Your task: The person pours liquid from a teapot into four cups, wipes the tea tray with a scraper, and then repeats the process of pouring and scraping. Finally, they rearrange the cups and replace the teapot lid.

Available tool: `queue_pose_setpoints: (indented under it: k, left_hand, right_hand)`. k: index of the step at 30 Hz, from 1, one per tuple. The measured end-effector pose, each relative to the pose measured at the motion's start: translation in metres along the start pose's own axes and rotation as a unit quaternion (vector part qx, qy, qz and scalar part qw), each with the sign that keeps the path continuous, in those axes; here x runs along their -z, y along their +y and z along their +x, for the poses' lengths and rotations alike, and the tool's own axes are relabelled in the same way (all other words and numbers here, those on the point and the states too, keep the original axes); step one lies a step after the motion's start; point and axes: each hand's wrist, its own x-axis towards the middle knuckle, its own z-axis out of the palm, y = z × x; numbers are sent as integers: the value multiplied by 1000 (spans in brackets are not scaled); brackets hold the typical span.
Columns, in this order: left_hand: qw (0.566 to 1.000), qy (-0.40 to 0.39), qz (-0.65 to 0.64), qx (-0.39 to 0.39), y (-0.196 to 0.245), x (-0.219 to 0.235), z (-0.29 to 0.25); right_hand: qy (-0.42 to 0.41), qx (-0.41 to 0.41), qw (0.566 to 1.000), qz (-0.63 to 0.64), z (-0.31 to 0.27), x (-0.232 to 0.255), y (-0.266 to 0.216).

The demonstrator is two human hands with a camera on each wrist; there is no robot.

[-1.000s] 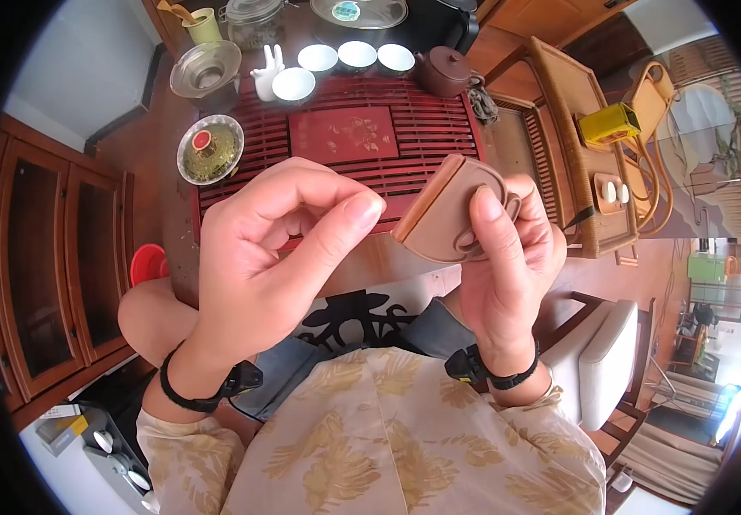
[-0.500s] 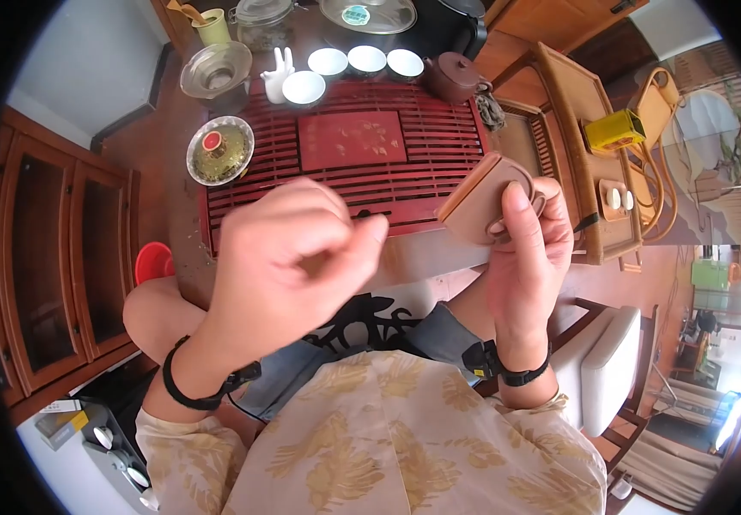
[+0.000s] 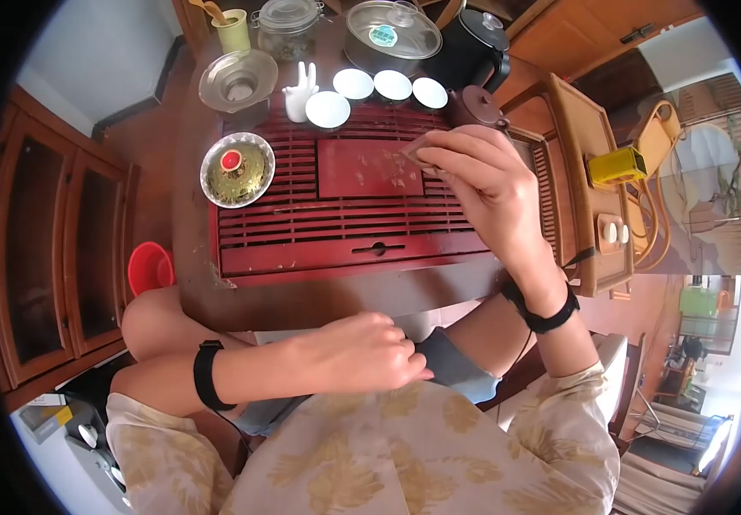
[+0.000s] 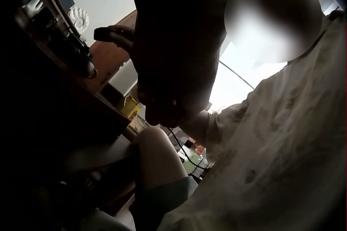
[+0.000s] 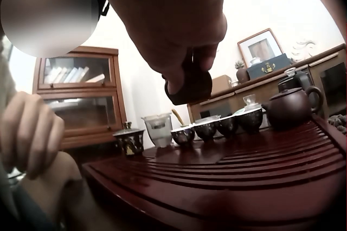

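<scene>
In the head view my right hand (image 3: 491, 184) holds a brown clay cup (image 3: 413, 152) above the red slatted tray (image 3: 302, 257), largely hidden behind the fingers. The right wrist view shows the dark cup (image 5: 190, 87) gripped from above by thumb and fingers of the right hand (image 5: 179, 30), off the tray (image 5: 244, 187). Low over the lap, my left hand (image 3: 362, 352) hangs with fingers loosely curled, with nothing visible in it. The left wrist view shows that hand (image 4: 173, 52) only as a dark shape.
White-lined cups (image 3: 353, 84) and a white hand-shaped figure (image 3: 300, 93) line the tray's back, with a brown teapot (image 3: 476, 107) at right. A lidded bowl (image 3: 237, 172) sits at left, a strainer (image 3: 237, 81) behind it. Further back stand a jar (image 3: 287, 30) and glass-lidded pot (image 3: 394, 34).
My right hand has moved forward and left over the tray with the brown cup, turning it. My left hand has dropped toward the lap. The head view has shifted.
</scene>
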Motion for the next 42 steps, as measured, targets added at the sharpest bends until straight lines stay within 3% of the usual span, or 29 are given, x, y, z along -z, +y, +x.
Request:
queue_pose_setpoints:
  k: [8,16,19,33,36,42]
  left_hand:
    - [995,-4,-94,41,-11,-7,-17]
    - [990,-10,-139,36,-10,-24,-25]
    - [987,-24,-150,47,-13,-23,-26]
    - [972,-93,-196,86,-14,-16,-22]
    - [982,-29,-174,67,-15,-25,-24]
    - [982,-23,-175,63,-13,-29,-25]
  right_hand:
    - [-64,28,996,51,18,-46,50]
    - [-70,164,984,-14,33,-78,70]
    - [-77,177,980,-38,33,-84,73]
    - [-113,128,983,-71,7,-55,87]
    - [-126,103,983,-90,-6,-41,90]
    - [-124,69,983,-116,-24,-19,87]
